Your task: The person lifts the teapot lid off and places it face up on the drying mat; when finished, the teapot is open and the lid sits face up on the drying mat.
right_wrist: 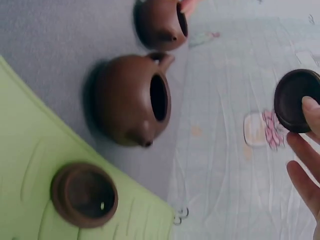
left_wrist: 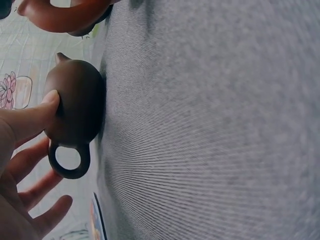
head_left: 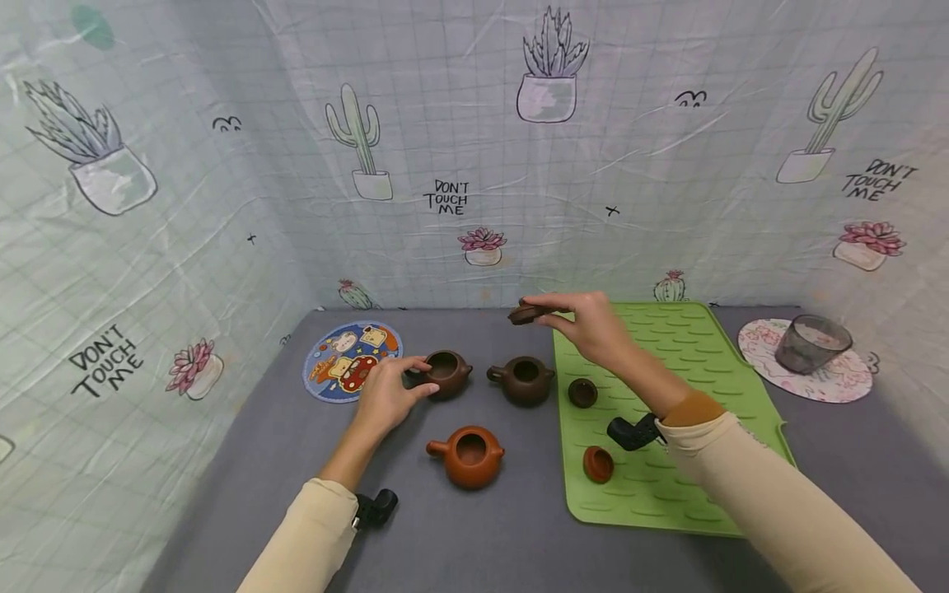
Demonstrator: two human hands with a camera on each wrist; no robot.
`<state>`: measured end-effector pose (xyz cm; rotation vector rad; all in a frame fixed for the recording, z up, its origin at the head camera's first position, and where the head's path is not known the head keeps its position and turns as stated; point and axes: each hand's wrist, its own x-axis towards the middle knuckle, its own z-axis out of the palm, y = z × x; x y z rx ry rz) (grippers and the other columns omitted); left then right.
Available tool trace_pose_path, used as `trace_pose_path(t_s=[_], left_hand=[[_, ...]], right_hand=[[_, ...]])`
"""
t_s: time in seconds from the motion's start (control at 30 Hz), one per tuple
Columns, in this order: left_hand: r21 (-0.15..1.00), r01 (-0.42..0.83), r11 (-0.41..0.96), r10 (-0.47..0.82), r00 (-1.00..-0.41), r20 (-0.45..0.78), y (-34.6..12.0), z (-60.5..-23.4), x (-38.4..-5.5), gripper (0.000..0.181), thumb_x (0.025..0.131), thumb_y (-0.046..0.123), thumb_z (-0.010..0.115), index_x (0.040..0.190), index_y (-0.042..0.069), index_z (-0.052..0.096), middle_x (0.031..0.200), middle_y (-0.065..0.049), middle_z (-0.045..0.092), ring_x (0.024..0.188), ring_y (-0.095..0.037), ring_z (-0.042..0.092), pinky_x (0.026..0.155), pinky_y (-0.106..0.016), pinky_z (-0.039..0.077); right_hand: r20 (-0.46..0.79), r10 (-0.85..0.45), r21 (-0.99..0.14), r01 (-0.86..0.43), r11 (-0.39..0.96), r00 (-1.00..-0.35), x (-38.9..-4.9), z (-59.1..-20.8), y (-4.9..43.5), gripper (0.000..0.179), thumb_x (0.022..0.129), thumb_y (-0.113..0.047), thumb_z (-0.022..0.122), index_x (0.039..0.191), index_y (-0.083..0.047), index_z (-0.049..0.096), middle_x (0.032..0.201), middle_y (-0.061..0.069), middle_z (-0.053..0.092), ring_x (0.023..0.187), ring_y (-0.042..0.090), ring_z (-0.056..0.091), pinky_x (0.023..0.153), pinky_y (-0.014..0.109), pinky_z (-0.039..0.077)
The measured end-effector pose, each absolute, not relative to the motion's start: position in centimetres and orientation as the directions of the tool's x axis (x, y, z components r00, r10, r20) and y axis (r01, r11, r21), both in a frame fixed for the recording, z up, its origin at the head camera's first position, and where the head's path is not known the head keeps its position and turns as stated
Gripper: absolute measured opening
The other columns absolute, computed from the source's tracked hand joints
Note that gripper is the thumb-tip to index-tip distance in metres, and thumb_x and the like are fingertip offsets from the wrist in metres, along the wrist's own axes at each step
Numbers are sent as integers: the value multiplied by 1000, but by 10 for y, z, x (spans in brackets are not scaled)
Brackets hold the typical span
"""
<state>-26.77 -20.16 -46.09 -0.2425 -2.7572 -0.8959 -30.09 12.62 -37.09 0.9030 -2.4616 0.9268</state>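
My left hand (head_left: 387, 394) pinches a dark brown teapot (head_left: 457, 382) by its body, thumb on the near side; the other fingers spread near its ring handle in the left wrist view. This teapot is lidless and stands on the grey cloth. Raised above the table, my right hand (head_left: 593, 326) holds a dark round lid (head_left: 523, 314) between thumb and fingers, its hollow underside visible in the right wrist view. A second dark brown teapot (head_left: 528, 389), open-topped, stands between the hands. Nearer me is an open orange-brown teapot (head_left: 474, 475).
On the green mat (head_left: 675, 329) lie a dark lid (head_left: 583, 394) and a reddish lid (head_left: 598, 465), hollow sides up. A grey glass cup (head_left: 810, 350) stands on a patterned round mat (head_left: 764, 375) at right. A blue cartoon mat (head_left: 320, 358) lies back left. Patterned curtains surround the table.
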Motion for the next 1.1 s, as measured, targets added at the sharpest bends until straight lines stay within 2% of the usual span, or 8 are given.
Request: trace_pose_path(t_s=[0.07, 0.3, 0.43, 0.53, 0.63, 0.77, 0.9, 1.1], left_hand=[[552, 233, 801, 88, -957, 276, -202, -460, -269, 31, 79, 29, 88, 106, 16, 80, 128, -4, 74, 123, -33, 65, 105, -51, 50], [540, 244, 806, 104, -956, 276, -202, -459, -271, 31, 80, 29, 88, 106, 15, 80, 127, -5, 75, 123, -34, 65, 105, -51, 50], [535, 244, 809, 101, -954, 282, -203, -459, -271, 31, 79, 29, 89, 106, 16, 80, 126, -5, 75, 122, -34, 66, 104, -52, 50], [533, 246, 810, 101, -953, 285, -203, -460, -271, 32, 78, 29, 89, 106, 16, 80, 126, -5, 75, 122, -34, 66, 104, -52, 50], [531, 243, 812, 103, -955, 279, -202, -459, -271, 32, 79, 30, 89, 106, 16, 80, 126, -5, 75, 123, -34, 66, 104, -52, 50], [526, 241, 815, 103, -955, 278, -201, -459, -271, 32, 78, 30, 89, 106, 16, 80, 125, -5, 75, 122, -34, 67, 103, -52, 51], [534, 236, 812, 97, -957, 275, -201, -458, -270, 32, 78, 29, 89, 106, 16, 80, 125, -6, 76, 122, -34, 67, 104, -52, 51], [541, 232, 808, 96, -959, 268, -200, -457, -269, 32, 78, 29, 89, 106, 15, 80, 125, -6, 76, 122, -33, 67, 104, -52, 50]], right_hand=[[516, -406, -476, -647, 596, -754, -301, -371, 134, 34, 91, -8, 75, 124, -9, 74, 120, 13, 76, 106, 32, 76, 86, 47, 62], [488, -311, -554, -565, 612, -816, -301, -375, 157, 33, 93, -13, 73, 126, -10, 73, 113, 16, 78, 98, 32, 78, 79, 47, 62], [485, -288, -573, -549, 608, -826, -301, -377, 164, 30, 93, -15, 74, 122, -11, 72, 107, 17, 79, 92, 31, 79, 69, 36, 61], [484, -269, -585, -537, 608, -833, -300, -380, 168, 20, 93, -14, 74, 112, -10, 72, 102, 16, 80, 87, 30, 79, 64, 26, 53], [489, -256, -583, -531, 615, -834, -299, -383, 172, 10, 93, -12, 74, 103, -9, 75, 97, 13, 80, 83, 28, 78, 63, 22, 52], [507, -259, -551, -541, 636, -822, -299, -388, 178, 10, 92, -12, 75, 101, -11, 80, 95, 9, 81, 77, 22, 76, 63, 19, 53], [503, -260, -552, -538, 637, -824, -301, -393, 183, 15, 90, -14, 78, 104, -11, 81, 100, 11, 81, 79, 23, 77, 66, 21, 57], [450, -243, -581, -488, 651, -860, -303, -401, 189, 24, 85, -14, 82, 108, -10, 79, 103, 13, 80, 86, 27, 79, 71, 34, 63]])
